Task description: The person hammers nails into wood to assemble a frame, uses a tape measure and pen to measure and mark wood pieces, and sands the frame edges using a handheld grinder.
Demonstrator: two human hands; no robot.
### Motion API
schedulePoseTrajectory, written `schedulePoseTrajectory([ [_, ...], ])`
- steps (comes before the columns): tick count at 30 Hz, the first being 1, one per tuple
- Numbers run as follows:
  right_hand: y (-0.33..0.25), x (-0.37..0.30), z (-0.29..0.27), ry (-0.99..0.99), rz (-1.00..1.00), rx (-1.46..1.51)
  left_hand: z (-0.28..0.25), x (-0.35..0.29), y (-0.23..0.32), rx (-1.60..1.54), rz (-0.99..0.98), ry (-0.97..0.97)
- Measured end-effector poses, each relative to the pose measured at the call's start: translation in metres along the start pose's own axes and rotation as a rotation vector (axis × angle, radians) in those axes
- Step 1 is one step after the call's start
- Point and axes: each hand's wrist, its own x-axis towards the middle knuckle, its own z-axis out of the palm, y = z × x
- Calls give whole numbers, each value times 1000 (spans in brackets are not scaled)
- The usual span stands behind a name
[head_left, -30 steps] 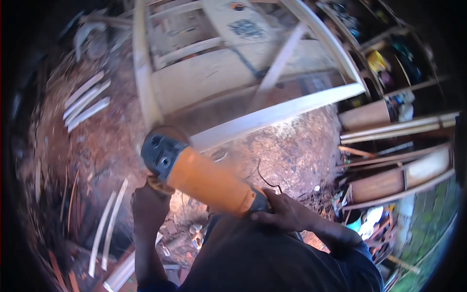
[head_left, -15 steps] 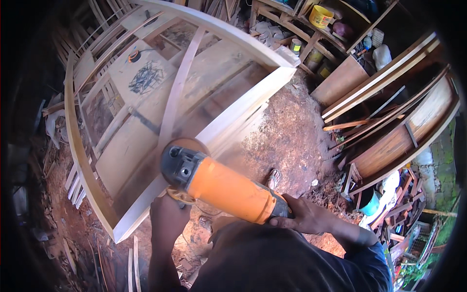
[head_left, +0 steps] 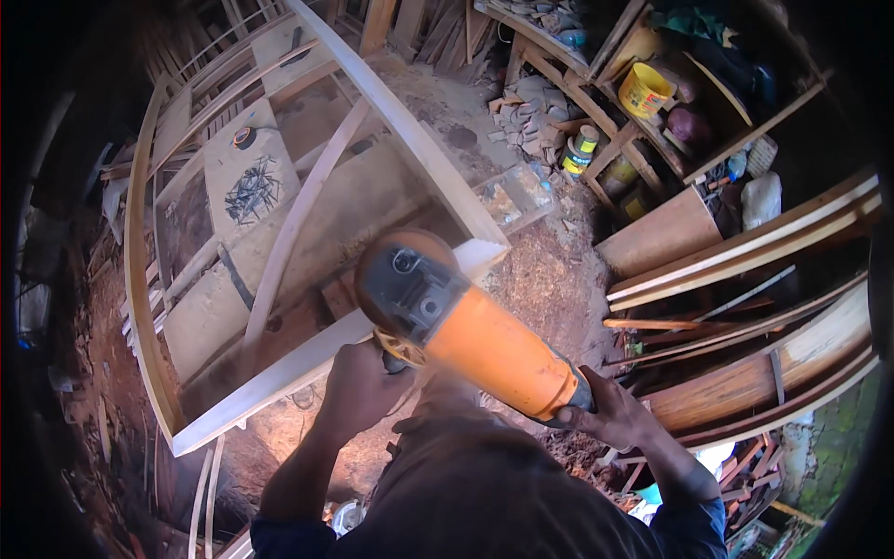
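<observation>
An orange angle grinder [head_left: 503, 354] with a black head lies across the middle of the view, over the near rail [head_left: 279, 382] of a pale wooden frame. Its round disc [head_left: 366, 265] is at the rail, near the right corner; the body hides the exact contact. At the front, my left hand [head_left: 361, 387] is closed beside the grinder's head, seemingly round its side handle, most of which the fingers cover. My right hand [head_left: 610, 410] wraps the dark rear end of the tool. Haze hangs over the wood around the disc.
Inside the frame, a pile of nails [head_left: 251, 191] and a tape measure [head_left: 244, 138] rest on a board. A clear plastic box [head_left: 512, 200] sits beyond the right corner. Long planks [head_left: 745, 247] and a curved wooden piece [head_left: 726, 391] stand at right. A yellow bucket [head_left: 644, 90] is on a shelf.
The grinder has moved right along the near rail, closer to the frame's right corner, with both hands still on it. The view has shifted, and the plastic box now shows.
</observation>
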Motion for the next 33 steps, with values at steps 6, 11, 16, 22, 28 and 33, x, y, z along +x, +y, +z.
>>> schedulePoseTrajectory([
  [6,-27,49,-117,-50,59,-32,15,73,26,-80,43,130],
  [11,-32,92,-184,-50,-5,-56,14,118,62,-269,-100,168],
  [16,-31,177,-262,-121,-149,2,11,184,91,-279,-179,259],
  [22,-61,295,-358,-369,-166,-119,45,253,116,-113,-391,541],
  [28,-38,368,-406,-666,-311,-372,114,246,183,-352,-747,679],
  [33,-63,380,-385,-861,-360,-779,179,223,223,-504,-1052,811],
])
